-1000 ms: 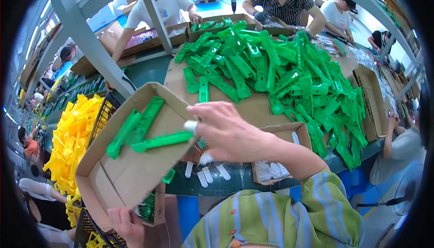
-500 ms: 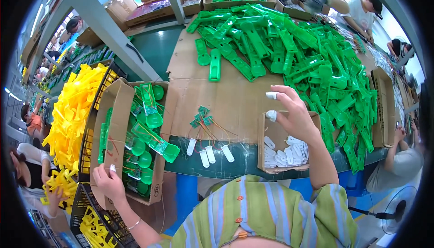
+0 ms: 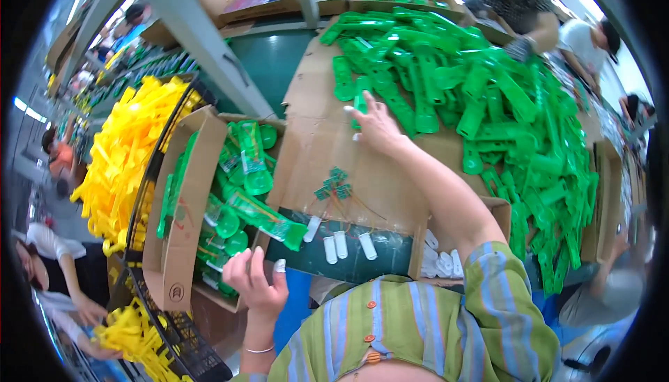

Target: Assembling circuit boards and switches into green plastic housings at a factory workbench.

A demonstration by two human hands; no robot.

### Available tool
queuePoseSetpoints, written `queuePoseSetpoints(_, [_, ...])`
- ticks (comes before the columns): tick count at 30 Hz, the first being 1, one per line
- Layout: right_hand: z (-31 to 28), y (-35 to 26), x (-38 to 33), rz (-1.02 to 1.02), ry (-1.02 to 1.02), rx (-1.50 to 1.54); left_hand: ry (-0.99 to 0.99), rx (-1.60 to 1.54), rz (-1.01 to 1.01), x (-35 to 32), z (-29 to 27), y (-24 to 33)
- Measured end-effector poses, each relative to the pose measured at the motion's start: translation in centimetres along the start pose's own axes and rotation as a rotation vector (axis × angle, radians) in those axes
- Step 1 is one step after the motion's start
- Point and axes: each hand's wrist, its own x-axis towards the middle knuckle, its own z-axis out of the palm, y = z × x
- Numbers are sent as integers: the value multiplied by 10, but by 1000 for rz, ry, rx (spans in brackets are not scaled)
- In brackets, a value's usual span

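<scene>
My right hand (image 3: 380, 128) reaches over the cardboard sheet at the near edge of a heap of green plastic housings (image 3: 481, 82). Its fingers are spread beside a single green housing (image 3: 361, 89) and partly cover it; whether they touch it is unclear. White covers sit on some fingertips. My left hand (image 3: 258, 281) hangs open at the near side of a cardboard box (image 3: 185, 229), fingers half bent, holding nothing. Inside that box lie green housings with wired circuit boards (image 3: 268, 218). Small green circuit boards (image 3: 334, 183), wired to white oblong pieces (image 3: 340, 245), rest between my hands.
A small carton (image 3: 498, 215) of white pieces stands under my right forearm. Yellow plastic parts (image 3: 129, 159) fill a black crate at the left. A metal post (image 3: 198, 34) rises beyond the box. Co-workers (image 3: 516, 6) sit across the table and at both sides.
My right hand has moved from above the white-piece carton forward and left to the green heap. My left hand has left the box's side and shifted right. The whole view has shifted slightly.
</scene>
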Motion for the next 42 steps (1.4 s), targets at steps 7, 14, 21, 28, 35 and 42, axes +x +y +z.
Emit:
queuePoseSetpoints(7, [-4, 9, -2, 63, 104, 131, 388, 40, -970, -115, -4, -80])
queuePoseSetpoints(14, [-11, -15, -43, 34, 175, -239, 239, -1285, -1533, -129, 1, -99])
queuePoseSetpoints(21, [17, -146, -112, -254, -406, 446, 244, -1290, -1525, -135, 1, -61])
queuePoseSetpoints(28, [-11, -108, -124, -176, -561, 770, 140, -1311, -1510, -172, -12, -47])
queuePoseSetpoints(35, [-56, -64, -140, 16, -331, 873, -65, -1238, -1661, -170, -28, -24])
queuePoseSetpoints(42, [-50, -43, -129, 29, -110, 1015, -238, -1326, -1431, -155, -15, 13])
